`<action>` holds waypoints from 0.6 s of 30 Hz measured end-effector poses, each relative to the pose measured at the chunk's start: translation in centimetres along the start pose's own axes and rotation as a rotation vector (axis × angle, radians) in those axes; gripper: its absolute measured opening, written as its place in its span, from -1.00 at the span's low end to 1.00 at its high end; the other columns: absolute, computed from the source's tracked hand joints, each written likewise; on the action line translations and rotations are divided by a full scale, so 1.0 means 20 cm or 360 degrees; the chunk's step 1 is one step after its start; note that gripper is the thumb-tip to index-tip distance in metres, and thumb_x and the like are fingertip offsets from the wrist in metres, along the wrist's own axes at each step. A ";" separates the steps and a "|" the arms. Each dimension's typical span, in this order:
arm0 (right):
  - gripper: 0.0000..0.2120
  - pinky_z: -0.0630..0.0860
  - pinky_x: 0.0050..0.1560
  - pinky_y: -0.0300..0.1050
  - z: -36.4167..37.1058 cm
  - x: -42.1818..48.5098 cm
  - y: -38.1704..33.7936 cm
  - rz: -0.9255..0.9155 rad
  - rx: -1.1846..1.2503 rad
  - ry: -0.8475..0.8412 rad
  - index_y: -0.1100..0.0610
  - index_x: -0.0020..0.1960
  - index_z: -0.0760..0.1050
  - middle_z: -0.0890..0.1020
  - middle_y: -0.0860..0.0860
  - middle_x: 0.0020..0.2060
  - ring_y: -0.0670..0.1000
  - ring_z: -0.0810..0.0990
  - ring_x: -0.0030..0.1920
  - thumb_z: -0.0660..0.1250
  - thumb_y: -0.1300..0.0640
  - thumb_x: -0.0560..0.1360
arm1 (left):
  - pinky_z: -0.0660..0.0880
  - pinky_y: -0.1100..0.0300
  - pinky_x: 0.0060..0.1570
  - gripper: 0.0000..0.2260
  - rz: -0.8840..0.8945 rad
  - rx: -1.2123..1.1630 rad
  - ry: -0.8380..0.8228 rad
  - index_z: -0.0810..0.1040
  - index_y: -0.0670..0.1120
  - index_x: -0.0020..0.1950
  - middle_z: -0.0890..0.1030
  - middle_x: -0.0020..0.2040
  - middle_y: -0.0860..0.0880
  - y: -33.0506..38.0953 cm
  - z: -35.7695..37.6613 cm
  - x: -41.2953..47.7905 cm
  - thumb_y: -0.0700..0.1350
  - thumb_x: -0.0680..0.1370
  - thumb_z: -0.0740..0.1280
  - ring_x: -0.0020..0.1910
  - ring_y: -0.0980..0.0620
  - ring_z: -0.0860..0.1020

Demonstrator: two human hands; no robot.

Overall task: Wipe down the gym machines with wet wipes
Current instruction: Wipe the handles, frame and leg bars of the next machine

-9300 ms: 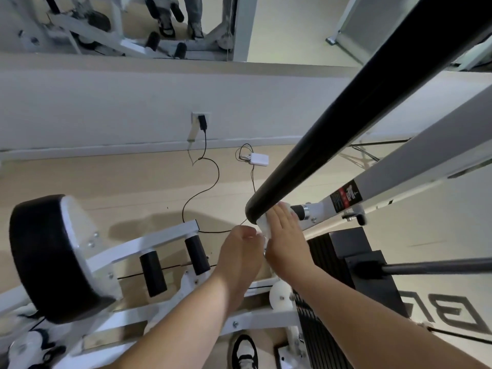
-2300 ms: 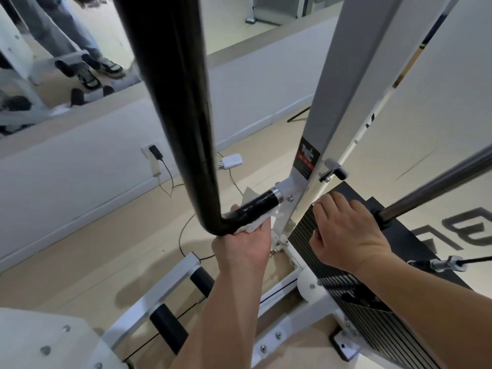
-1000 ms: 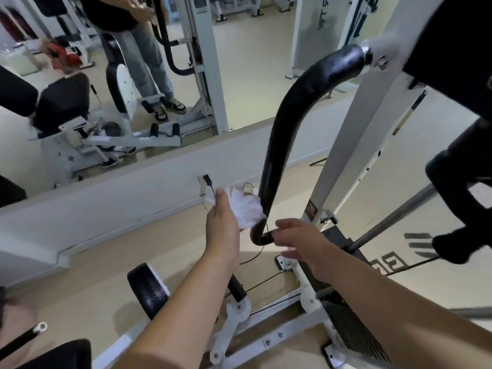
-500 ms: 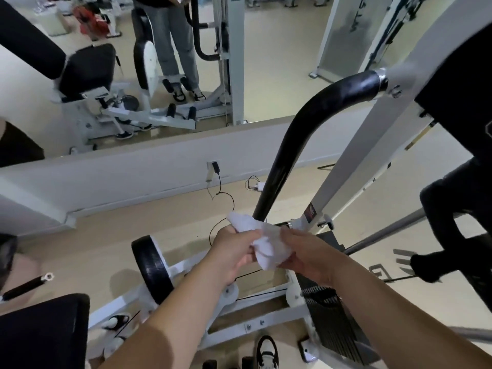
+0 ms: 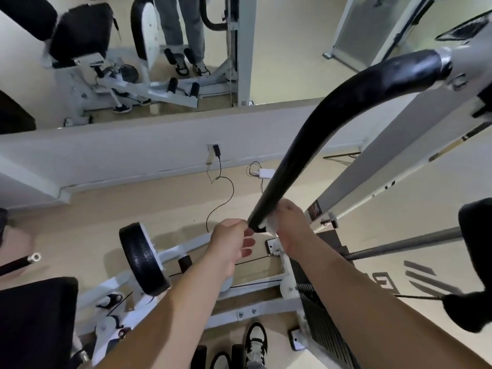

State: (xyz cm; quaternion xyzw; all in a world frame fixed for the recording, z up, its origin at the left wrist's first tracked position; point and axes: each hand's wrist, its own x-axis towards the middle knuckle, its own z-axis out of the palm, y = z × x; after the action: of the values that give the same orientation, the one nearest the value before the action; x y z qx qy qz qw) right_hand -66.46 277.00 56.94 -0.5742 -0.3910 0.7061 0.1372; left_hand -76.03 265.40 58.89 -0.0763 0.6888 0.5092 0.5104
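A long curved black padded bar (image 5: 314,134) of the white gym machine runs from the upper right down to my hands. My right hand (image 5: 291,229) presses a white wet wipe (image 5: 270,226) against the bar's lower end; only a small bit of the wipe shows under the fingers. Just left of the bar's end is my left hand (image 5: 231,243), fingers curled, touching or nearly touching it, and I cannot see anything in it.
Below my arms are the white machine frame (image 5: 253,311), a black roller pad (image 5: 141,259) and the black weight stack (image 5: 319,302). A cable (image 5: 225,198) and white adapter (image 5: 266,173) lie on the floor by the wall. A mirror (image 5: 159,49) reflects the machine and legs.
Half a second ago both hands held the bunched wipe in front of the bar. Now the right hand has it pressed on the bar's lower end, and the left hand has let go.
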 end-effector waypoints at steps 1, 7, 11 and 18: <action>-0.77 0.50 0.10 -0.09 0.04 0.01 0.00 -0.0060 -0.0117 -0.0087 0.16 0.20 0.58 0.65 0.15 0.01 0.14 0.62 0.11 0.24 0.22 0.61 | 0.54 0.12 -0.27 -0.88 0.0006 -0.0002 -0.0003 0.58 -0.12 0.10 0.64 -0.09 -0.12 0.00 0.00 0.02 -0.20 0.65 0.25 -0.23 -0.09 0.59; -0.59 0.45 0.13 -0.10 0.09 0.08 0.09 -0.0338 -0.0519 -0.0334 0.01 0.21 0.53 0.59 -0.05 0.02 -0.05 0.52 0.03 0.16 0.36 0.50 | 0.57 0.11 -0.26 -0.85 -0.0015 -0.0033 0.0042 0.59 -0.14 0.16 0.68 -0.04 -0.14 -0.03 -0.03 0.13 -0.18 0.65 0.27 -0.22 -0.08 0.62; -0.75 0.49 0.25 0.12 0.12 0.30 0.23 -0.0269 -0.0869 -0.0409 0.03 0.11 0.50 0.57 0.04 -0.09 0.15 0.54 0.06 0.19 0.27 0.50 | 0.54 0.12 -0.29 -0.85 -0.0049 -0.0048 0.0034 0.61 -0.14 0.16 0.69 -0.08 -0.13 -0.06 -0.06 0.18 -0.16 0.65 0.29 -0.24 -0.07 0.61; -0.35 0.31 -0.04 -0.13 0.16 0.42 0.36 0.0076 -0.0808 -0.0430 -0.34 0.34 0.41 0.50 -0.11 -0.07 -0.09 0.40 -0.04 0.12 0.36 0.53 | 0.62 0.01 -0.06 -0.85 -0.0126 -0.0131 0.0072 0.57 -0.13 0.20 0.71 0.02 -0.17 -0.13 -0.17 0.19 -0.16 0.65 0.30 -0.15 -0.11 0.64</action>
State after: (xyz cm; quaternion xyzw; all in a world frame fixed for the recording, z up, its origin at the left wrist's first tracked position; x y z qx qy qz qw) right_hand -70.18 276.35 46.07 -0.4999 -0.5565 0.6586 -0.0810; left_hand -78.38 263.15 54.18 -0.1360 0.6751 0.5145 0.5109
